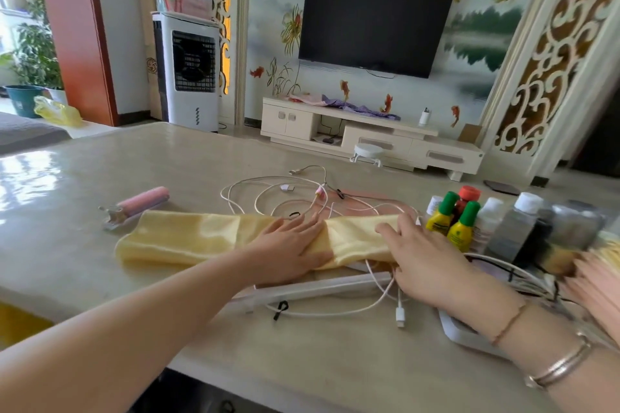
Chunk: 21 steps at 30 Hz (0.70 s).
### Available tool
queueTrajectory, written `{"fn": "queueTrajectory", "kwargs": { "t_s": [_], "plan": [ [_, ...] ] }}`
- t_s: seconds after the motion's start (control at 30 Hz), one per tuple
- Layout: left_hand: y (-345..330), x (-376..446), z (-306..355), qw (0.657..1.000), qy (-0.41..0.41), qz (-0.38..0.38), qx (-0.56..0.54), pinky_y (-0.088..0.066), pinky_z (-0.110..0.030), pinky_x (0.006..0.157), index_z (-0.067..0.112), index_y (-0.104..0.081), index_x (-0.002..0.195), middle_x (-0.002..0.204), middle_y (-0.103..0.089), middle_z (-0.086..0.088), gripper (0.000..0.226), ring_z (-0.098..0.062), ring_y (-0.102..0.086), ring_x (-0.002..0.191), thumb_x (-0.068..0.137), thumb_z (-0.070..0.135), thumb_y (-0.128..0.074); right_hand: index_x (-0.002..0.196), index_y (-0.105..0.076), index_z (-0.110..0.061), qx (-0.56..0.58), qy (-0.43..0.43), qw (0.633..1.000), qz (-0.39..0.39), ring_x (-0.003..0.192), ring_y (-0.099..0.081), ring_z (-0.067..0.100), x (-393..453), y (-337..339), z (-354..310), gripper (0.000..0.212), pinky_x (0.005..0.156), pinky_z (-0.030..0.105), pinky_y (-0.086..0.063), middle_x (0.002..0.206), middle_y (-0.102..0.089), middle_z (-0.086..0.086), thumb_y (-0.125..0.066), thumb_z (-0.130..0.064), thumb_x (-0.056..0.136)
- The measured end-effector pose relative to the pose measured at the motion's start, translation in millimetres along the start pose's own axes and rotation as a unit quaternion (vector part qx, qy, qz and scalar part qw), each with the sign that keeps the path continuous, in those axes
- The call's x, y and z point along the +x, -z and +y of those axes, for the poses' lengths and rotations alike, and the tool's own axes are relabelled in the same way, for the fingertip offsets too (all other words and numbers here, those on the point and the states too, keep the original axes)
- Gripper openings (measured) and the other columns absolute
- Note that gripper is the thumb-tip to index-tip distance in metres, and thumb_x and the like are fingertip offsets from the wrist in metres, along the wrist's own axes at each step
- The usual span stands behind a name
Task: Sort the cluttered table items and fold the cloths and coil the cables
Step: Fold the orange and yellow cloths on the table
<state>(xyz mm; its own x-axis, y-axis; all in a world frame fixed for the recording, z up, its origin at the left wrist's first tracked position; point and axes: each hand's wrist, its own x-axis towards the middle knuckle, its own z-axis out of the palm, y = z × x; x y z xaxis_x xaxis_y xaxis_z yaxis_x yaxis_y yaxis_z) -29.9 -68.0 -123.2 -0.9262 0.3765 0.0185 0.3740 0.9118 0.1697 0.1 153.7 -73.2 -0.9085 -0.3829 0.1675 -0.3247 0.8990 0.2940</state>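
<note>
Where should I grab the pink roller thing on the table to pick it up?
Probably the pink roller by its round middle, coming from above with fingers on its long sides. It lies flat on the table, apart from the yellow cloth, and its metal clip end looks awkward to pinch.

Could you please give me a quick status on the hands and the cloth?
Left hand and right hand both flat, pressing the yellow cloth. Cloth folded into a long strip. White cables uncoiled, some running under the cloth.

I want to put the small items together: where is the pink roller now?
In the head view, the pink roller lies on the table's left part, just beyond the yellow cloth's left end.
</note>
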Motion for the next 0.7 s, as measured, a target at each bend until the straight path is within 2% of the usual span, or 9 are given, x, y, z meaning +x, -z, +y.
{"fn": "queueTrajectory", "kwargs": {
  "t_s": [0.1, 0.17, 0.27, 0.37, 0.43, 0.5, 0.57, 0.63, 0.7],
  "plan": [
    [-4.0, 0.6, 2.8, 0.999, 0.014, 0.004, 0.035, 0.003, -0.035, 0.120, 0.029, 0.000, 0.153, 0.159, 0.004, 0.013, 0.076, -0.007, 0.005, 0.146, 0.091, 0.068, -0.018, 0.133, -0.037, -0.022, -0.029, -0.019, 0.999, 0.010, 0.104, -0.061, 0.029, 0.2, -4.0, -4.7, 0.050, 0.056, 0.030, -0.032, 0.116, -0.059, 0.005, -0.044, -0.002, 0.089],
    [-4.6, 0.3, 5.1, 0.999, 0.018, 0.001, 0.047, 0.003, -0.034, 0.120, 0.028, 0.001, 0.153, 0.159, 0.004, 0.013, 0.077, -0.008, 0.006, 0.147, 0.090, 0.070, -0.017, 0.125, -0.045, -0.022, -0.038, -0.031, 0.999, 0.012, 0.103, -0.062, 0.028, -2.5, -3.5, -6.1, 0.039, 0.050, 0.028, -0.026, 0.113, -0.063, 0.003, -0.041, -0.003, 0.091],
    [-4.9, -0.2, 5.3, 0.998, 0.019, 0.002, 0.053, 0.002, -0.034, 0.119, 0.028, 0.003, 0.153, 0.159, 0.005, 0.013, 0.081, -0.007, 0.006, 0.146, 0.088, 0.073, -0.014, 0.119, -0.051, -0.023, -0.023, -0.059, 0.996, 0.060, 0.095, -0.064, 0.027, -2.8, 1.3, -9.6, 0.035, 0.054, 0.029, -0.031, 0.104, -0.064, 0.004, -0.038, -0.005, 0.092],
    [-6.6, 1.1, 3.8, 0.998, 0.021, 0.001, 0.052, 0.003, -0.034, 0.120, 0.029, 0.003, 0.152, 0.159, 0.006, 0.013, 0.082, -0.007, 0.007, 0.146, 0.087, 0.074, -0.015, 0.122, -0.055, -0.025, 0.035, -0.034, 0.985, 0.168, 0.096, -0.062, 0.024, 4.3, 8.2, -14.6, 0.036, 0.057, 0.030, -0.038, 0.100, -0.067, 0.002, -0.037, -0.011, 0.094],
    [-4.4, 0.5, 6.0, 0.999, 0.018, -0.002, 0.039, 0.002, -0.036, 0.120, 0.029, 0.002, 0.152, 0.159, 0.006, 0.012, 0.082, -0.008, 0.007, 0.147, 0.087, 0.074, -0.019, 0.130, -0.056, -0.024, 0.108, 0.001, 0.973, 0.202, 0.106, -0.057, 0.022, 11.5, 14.3, -23.2, 0.040, 0.077, 0.034, -0.047, 0.110, -0.067, 0.002, -0.040, -0.013, 0.095],
    [4.3, -1.2, 6.4, 1.000, 0.006, 0.022, 0.003, 0.000, -0.039, 0.120, 0.030, -0.003, 0.152, 0.159, 0.006, 0.012, 0.077, -0.011, 0.005, 0.147, 0.090, 0.069, -0.027, 0.138, -0.051, -0.023, 0.204, 0.020, 0.960, 0.189, 0.111, -0.054, 0.022, 18.6, 21.7, -38.8, 0.046, 0.088, 0.035, -0.045, 0.119, -0.063, 0.006, -0.041, -0.010, 0.095],
    [17.8, -1.1, -0.1, 0.994, -0.003, 0.102, -0.045, -0.005, -0.040, 0.120, 0.030, -0.018, 0.151, 0.159, -0.009, 0.010, 0.067, -0.014, -0.005, 0.147, 0.094, 0.060, -0.033, 0.141, -0.048, -0.023, 0.281, 0.029, 0.944, 0.172, 0.114, -0.052, 0.023, 24.7, 28.7, -52.4, 0.049, 0.090, 0.035, -0.045, 0.128, -0.058, 0.007, -0.040, -0.008, 0.095],
    [30.7, -5.4, -17.2, 0.980, 0.013, 0.182, -0.082, -0.022, -0.040, 0.116, 0.025, -0.044, 0.140, 0.151, -0.036, 0.004, 0.051, -0.020, -0.026, 0.142, 0.096, 0.049, -0.041, 0.142, -0.047, -0.025, 0.330, 0.035, 0.933, 0.138, 0.113, -0.054, 0.021, 29.3, 34.6, -64.6, 0.051, 0.086, 0.030, -0.044, 0.131, -0.056, 0.007, -0.038, -0.006, 0.095],
    [41.6, -17.1, -39.3, 0.967, 0.068, 0.226, -0.091, -0.037, -0.039, 0.104, 0.019, -0.058, 0.124, 0.134, -0.054, 0.001, 0.035, -0.024, -0.047, 0.125, 0.094, 0.036, -0.051, 0.140, -0.048, -0.026, 0.374, 0.043, 0.922, 0.087, 0.088, -0.058, 0.011, 33.5, 36.1, -74.2, 0.054, 0.068, 0.019, -0.040, 0.121, -0.060, 0.006, -0.036, -0.005, 0.093]
  ]
}}
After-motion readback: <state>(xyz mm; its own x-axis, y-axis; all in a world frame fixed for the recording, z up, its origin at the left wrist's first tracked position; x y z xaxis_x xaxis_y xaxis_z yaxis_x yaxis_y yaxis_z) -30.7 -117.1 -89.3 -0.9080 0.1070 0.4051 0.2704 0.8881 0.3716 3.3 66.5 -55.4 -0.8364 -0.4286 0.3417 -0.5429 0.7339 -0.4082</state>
